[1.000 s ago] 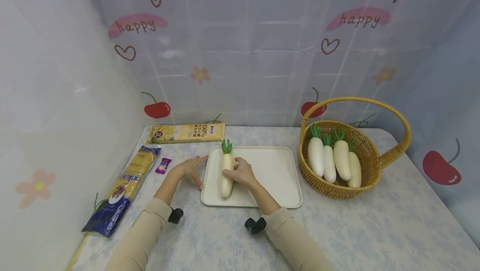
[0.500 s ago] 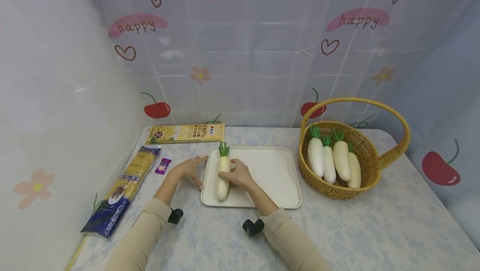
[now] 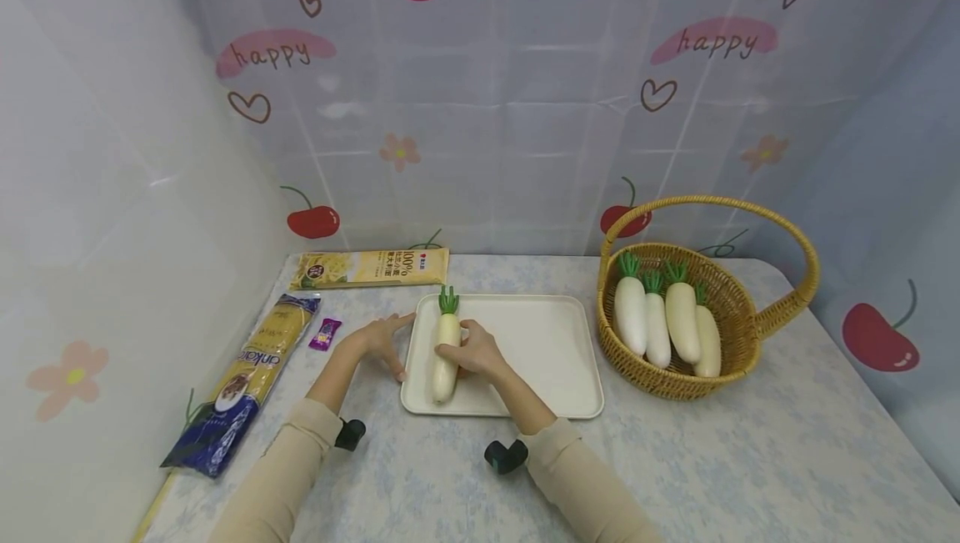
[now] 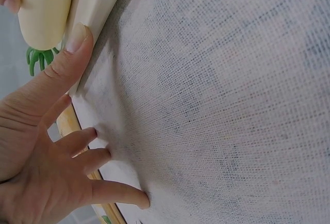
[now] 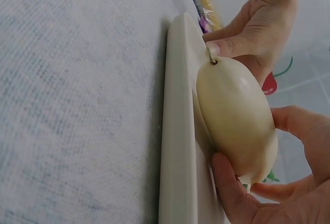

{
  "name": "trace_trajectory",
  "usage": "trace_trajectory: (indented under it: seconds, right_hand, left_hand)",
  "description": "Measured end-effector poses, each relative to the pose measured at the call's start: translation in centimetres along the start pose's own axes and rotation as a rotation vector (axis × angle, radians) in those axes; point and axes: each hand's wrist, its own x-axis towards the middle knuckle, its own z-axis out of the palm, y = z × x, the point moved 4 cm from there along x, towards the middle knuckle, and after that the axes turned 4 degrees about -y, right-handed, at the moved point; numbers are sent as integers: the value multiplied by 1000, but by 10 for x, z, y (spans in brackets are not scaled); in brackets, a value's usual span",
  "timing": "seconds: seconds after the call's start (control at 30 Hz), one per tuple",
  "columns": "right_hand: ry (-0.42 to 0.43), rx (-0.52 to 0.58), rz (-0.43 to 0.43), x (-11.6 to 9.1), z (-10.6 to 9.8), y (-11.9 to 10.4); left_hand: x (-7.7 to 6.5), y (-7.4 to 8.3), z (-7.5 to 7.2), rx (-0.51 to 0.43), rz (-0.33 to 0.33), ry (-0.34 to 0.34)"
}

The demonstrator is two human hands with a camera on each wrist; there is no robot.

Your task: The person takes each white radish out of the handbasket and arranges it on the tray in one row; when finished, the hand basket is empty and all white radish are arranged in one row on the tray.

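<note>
A pale white radish [image 3: 446, 372] with a green top lies lengthwise on the left part of a white tray [image 3: 536, 359]. My right hand [image 3: 480, 351] grips it from the right side; in the right wrist view the thumb and fingers [image 5: 229, 180] curl about its body. My left hand [image 3: 378, 343] touches the tray's left edge with fingers spread. In the left wrist view, the left thumb [image 4: 77, 46] lies against the tray's wall and the other fingers reach down to the tablecloth.
A wicker basket [image 3: 675, 389] holding several white radishes stands right of the tray. A yellow noodle packet [image 3: 375, 268] lies behind it at left. A blue and gold pasta packet [image 3: 247, 380] and a small purple-wrapped candy [image 3: 326, 334] lie on the left.
The radish in my right hand has shifted slightly left and toward me on the tray, mostly in the first half second. My left hand has stayed at the tray's edge.
</note>
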Motion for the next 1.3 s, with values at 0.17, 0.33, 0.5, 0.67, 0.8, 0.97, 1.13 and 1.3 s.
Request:
trace_trajectory:
  seconds: [0.17,0.33,0.5,0.67,0.8,0.97,1.13,1.3]
  right_hand:
    - [17,-49,-5,0,1,0]
    - [36,-103,-13,-1,1,0]
    - [45,-119,-11,-4,-1,-1]
    - [61,-130,-25,-8,-4,-1]
    - [81,-139,-29,-9,-6,-1]
    - [107,-150,-32,-7,-8,2]
    - [109,-141,-27,-6,-7,2]
    - [99,-139,-32,-5,-4,0]
  left_hand:
    - [0,0,1,-5,-7,-2]
    - [0,0,1,-5,-12,-2]
    - [0,0,1,-4,-3,2]
    - [0,0,0,-7,-7,1]
    - [0,0,0,-8,-17,-4]
    - [0,0,0,-1,-13,-5]
    - [0,0,0,-4,-5,-3]
    - [-1,0,0,-1,3,0]
